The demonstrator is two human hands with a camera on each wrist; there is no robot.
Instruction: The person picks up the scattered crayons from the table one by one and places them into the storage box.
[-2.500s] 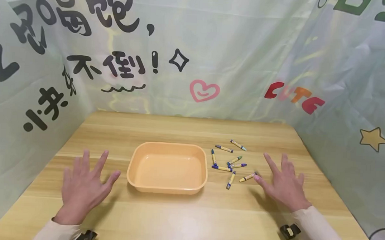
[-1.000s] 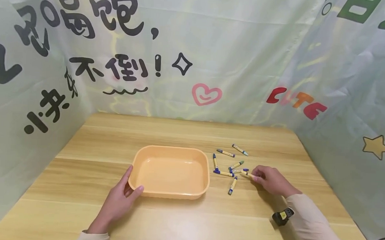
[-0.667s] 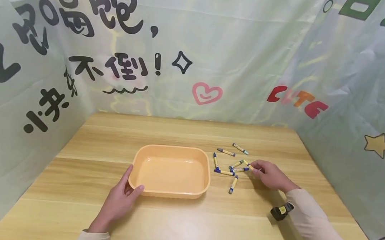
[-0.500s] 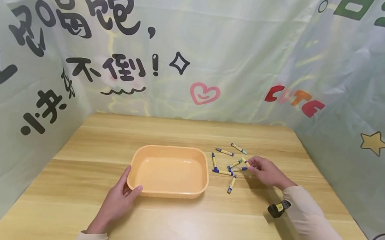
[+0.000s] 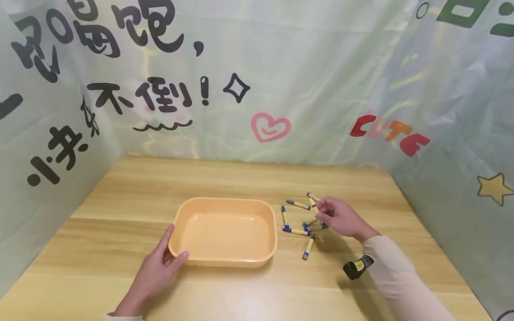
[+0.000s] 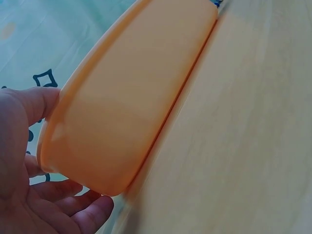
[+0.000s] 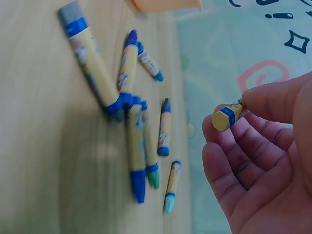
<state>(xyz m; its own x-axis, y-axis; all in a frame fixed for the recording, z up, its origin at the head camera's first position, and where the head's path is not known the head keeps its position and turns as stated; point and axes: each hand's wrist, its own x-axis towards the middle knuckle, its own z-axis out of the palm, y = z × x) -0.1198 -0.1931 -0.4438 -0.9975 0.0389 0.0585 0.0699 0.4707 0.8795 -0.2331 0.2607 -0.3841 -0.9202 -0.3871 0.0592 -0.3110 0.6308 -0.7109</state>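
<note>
An empty orange tray (image 5: 266, 216) sits mid-table. My left hand (image 5: 166, 263) holds its near-left corner, thumb over the rim and fingers against the outer wall; the left wrist view shows that hand (image 6: 29, 161) against the tray's side (image 6: 131, 97). My right hand (image 5: 329, 215) hovers over several loose crayons (image 5: 296, 231) to the right of the tray. It pinches a yellow crayon (image 7: 226, 116) between the thumb and fingertips (image 7: 222, 141), lifted off the wood. The other crayons (image 7: 131, 122) lie scattered on the table below it.
The wooden table (image 5: 247, 179) is walled on three sides by a printed cloth backdrop (image 5: 260, 74). A small black device (image 5: 355, 268) is strapped under my right sleeve. One crayon (image 5: 307, 247) lies nearest the front, apart from the cluster.
My left hand went from flat on the table to holding the tray's corner. My right hand picked a yellow crayon off the table and carried it left and away, over the cluster.
</note>
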